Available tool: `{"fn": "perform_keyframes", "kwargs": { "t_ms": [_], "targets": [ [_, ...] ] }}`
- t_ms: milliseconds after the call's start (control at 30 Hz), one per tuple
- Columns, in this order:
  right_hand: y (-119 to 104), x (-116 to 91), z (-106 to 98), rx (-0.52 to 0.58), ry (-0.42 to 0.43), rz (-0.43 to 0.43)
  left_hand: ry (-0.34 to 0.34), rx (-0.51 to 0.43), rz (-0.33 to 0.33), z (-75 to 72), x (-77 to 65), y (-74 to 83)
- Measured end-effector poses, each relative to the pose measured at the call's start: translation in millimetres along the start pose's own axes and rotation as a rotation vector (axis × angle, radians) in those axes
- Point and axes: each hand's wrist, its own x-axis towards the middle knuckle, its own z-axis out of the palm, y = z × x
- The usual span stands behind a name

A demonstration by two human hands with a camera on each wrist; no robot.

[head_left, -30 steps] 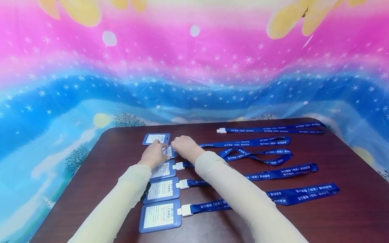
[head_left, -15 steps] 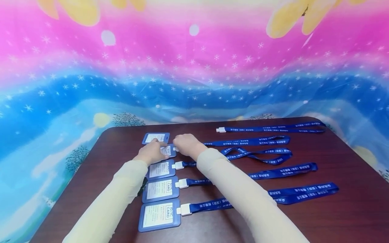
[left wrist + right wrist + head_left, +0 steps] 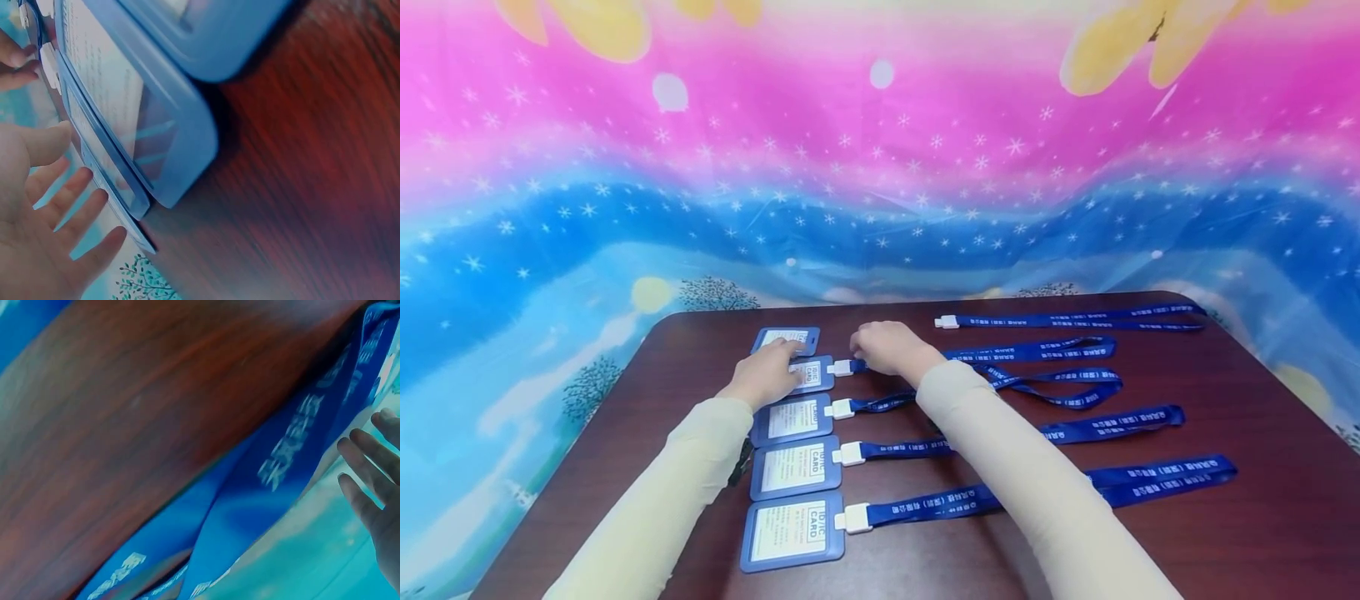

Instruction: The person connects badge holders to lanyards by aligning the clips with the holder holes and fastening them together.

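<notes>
In the head view, my left hand (image 3: pixel 766 371) is over the left part of the second-farthest blue badge holder (image 3: pixel 817 373), fingers reaching towards the farthest badge holder (image 3: pixel 805 336). Its fingers are spread and relaxed in the left wrist view; contact is hard to tell. A white clip (image 3: pixel 841 367) joins that second holder to a blue lanyard (image 3: pixel 1030 350). My right hand (image 3: pixel 891 346) is just right of this clip, above the lanyard strap, which it partly hides. The right wrist view shows its fingers (image 3: pixel 369 472) straight and apart, holding nothing.
Three nearer badge holders (image 3: pixel 793 533) lie in a column, each clipped to a lanyard (image 3: pixel 917 507) stretching right. At the back, a separate lanyard (image 3: pixel 1075 319) with its white clip (image 3: pixel 947 322) lies on the dark wooden table (image 3: pixel 662 400). A printed cloth (image 3: pixel 880 167) hangs behind.
My right hand has moved right, away from the second-farthest holder, uncovering its white clip. My left hand has shifted slightly left, showing more of the holders.
</notes>
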Motion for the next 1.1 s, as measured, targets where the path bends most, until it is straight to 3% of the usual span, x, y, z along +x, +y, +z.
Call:
{"fn": "perform_keyframes", "kwargs": {
  "t_ms": [233,467,900,1100],
  "targets": [
    [20.6,-7.1,-5.7,0.009,-0.01,0.036,0.063,-0.003,0.032,0.1,-1.0,-3.0],
    [43.6,-11.8,-12.6,0.005,-0.045,0.07,0.078,-0.024,0.029,0.9,-1.4,-9.6],
    [102.1,-30.0,-22.4,0.056,-0.045,0.245,0.105,-0.002,0.038,3.0,-0.9,-11.2],
    [114.9,-36.9,-17.0,0.036,-0.068,0.289,0.116,0.001,0.043,2.5,1.0,-13.4]
  ]
}}
